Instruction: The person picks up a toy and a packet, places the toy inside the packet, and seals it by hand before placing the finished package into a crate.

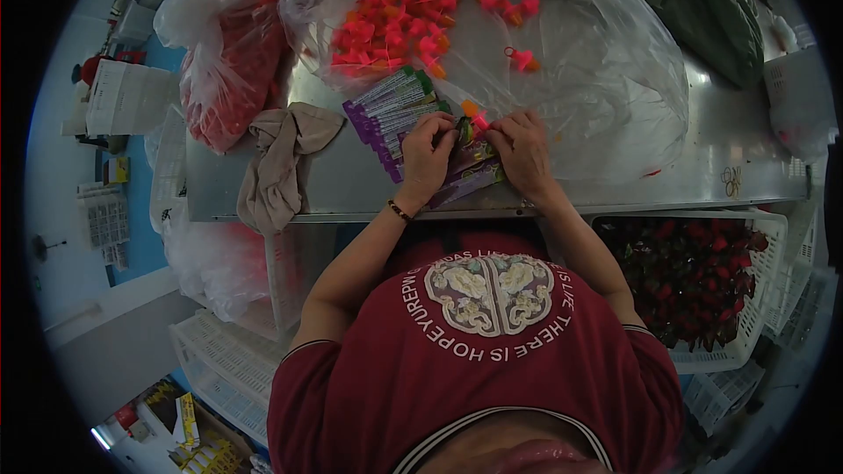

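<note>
My left hand (428,156) and my right hand (522,151) meet over a small purple packet (471,158) on a steel table (351,184). Both hands pinch the packet, and a small orange-pink plastic piece (475,117) sits at my fingertips. A fan of purple and green packets (392,114) lies just left of my left hand. Beyond my hands a clear plastic bag (562,53) holds many pink and orange plastic pieces (395,26).
A beige cloth (281,162) hangs over the table's front edge at left. A bag of red items (233,61) stands at far left. A white crate (755,298) with dark red and green filled packets sits at lower right. More white crates (228,360) are stacked at lower left.
</note>
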A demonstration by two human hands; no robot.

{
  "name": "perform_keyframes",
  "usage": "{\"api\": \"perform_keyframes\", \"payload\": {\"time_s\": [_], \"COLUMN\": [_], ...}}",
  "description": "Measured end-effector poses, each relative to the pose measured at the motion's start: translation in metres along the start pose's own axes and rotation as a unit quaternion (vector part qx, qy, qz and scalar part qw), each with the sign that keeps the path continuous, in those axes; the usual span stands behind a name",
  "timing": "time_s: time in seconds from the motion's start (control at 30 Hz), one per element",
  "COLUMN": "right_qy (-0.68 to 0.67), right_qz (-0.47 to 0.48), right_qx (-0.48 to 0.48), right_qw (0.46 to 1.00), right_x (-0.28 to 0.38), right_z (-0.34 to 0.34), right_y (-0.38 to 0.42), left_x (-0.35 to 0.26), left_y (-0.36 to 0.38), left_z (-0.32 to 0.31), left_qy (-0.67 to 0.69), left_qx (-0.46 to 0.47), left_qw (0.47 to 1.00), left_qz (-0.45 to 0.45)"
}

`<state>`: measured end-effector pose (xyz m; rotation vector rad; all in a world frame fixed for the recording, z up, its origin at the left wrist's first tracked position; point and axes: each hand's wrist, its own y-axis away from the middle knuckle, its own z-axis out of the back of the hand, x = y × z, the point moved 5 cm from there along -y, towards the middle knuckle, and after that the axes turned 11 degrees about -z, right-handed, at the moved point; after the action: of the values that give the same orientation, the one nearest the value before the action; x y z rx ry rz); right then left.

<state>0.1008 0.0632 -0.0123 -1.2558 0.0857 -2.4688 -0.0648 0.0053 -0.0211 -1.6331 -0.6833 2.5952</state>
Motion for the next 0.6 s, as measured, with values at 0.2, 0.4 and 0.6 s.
{"api": "perform_keyframes", "payload": {"time_s": [0.2, 0.4, 0.6], "right_qy": [0.091, 0.053, 0.037], "right_qz": [0.064, 0.028, 0.014], "right_qx": [0.02, -0.046, -0.007], "right_qw": [0.994, 0.997, 0.999], "right_x": [0.01, 0.007, -0.005], "right_z": [0.017, 0.022, 0.008], "right_y": [0.001, -0.005, 0.007], "left_x": [0.002, -0.01, -0.006], "left_y": [-0.001, 0.001, 0.002], "left_z": [0.001, -0.004, -0.009], "left_qy": [-0.005, -0.062, -0.055], "left_qx": [-0.017, 0.034, 0.029], "left_qw": [0.999, 0.995, 0.997], "left_qz": [-0.029, -0.067, -0.038]}}
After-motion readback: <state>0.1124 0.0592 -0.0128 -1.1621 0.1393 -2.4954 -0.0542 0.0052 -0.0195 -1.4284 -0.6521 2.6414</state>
